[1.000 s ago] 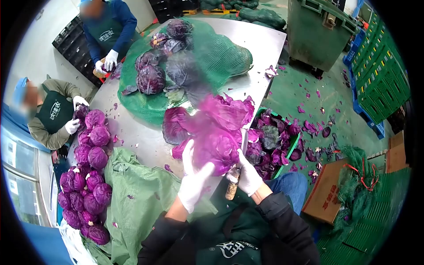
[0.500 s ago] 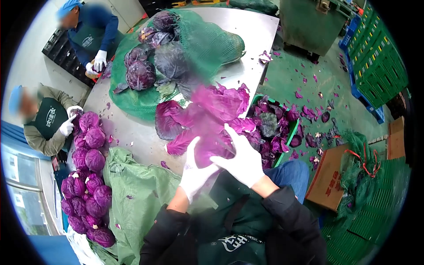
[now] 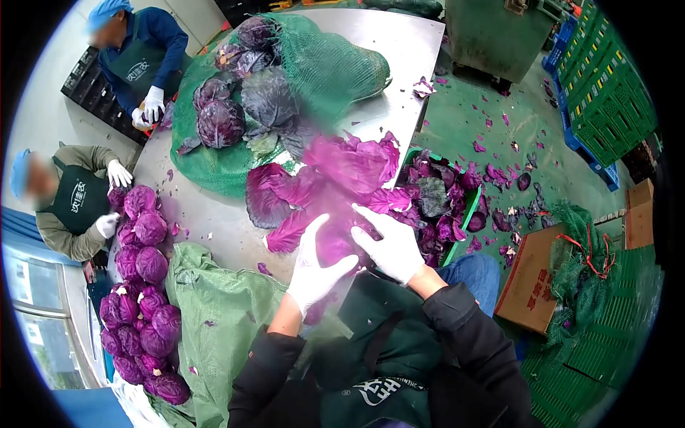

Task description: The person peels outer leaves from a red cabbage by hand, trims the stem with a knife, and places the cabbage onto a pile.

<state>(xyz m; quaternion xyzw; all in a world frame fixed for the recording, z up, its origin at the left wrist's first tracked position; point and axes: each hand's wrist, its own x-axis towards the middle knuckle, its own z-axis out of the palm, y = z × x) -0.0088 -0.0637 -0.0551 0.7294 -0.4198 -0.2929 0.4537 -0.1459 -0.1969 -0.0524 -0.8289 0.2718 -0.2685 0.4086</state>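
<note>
A red cabbage [image 3: 337, 241], smeared by blur, sits between my two white-gloved hands just above the table's near edge. My left hand [image 3: 316, 267] curves around its left side, thumb pointing right. On the other side my right hand [image 3: 392, 246] cups it with bent fingers. Loose purple outer leaves [image 3: 353, 167] lie directly beyond my fingers, some of them also blurred. Farther back, whole dark cabbages [image 3: 220, 123] rest on and in a green mesh sack [image 3: 321, 64]. The undersides of my fingers are partly hidden.
Peeled cabbages [image 3: 151, 265] line the table's left edge beside a green woven sack [image 3: 214, 299]. A green crate [image 3: 467, 221] of leaves stands at right. Two co-workers [image 3: 78, 192] handle cabbages at left. A cardboard box [image 3: 528, 282] and scattered leaves lie on the floor.
My hands have shifted slightly around the cabbage, and my thumbs have moved apart. The nearer co-worker's hands have separated, one rising above the cabbages. The view has shifted slightly.
</note>
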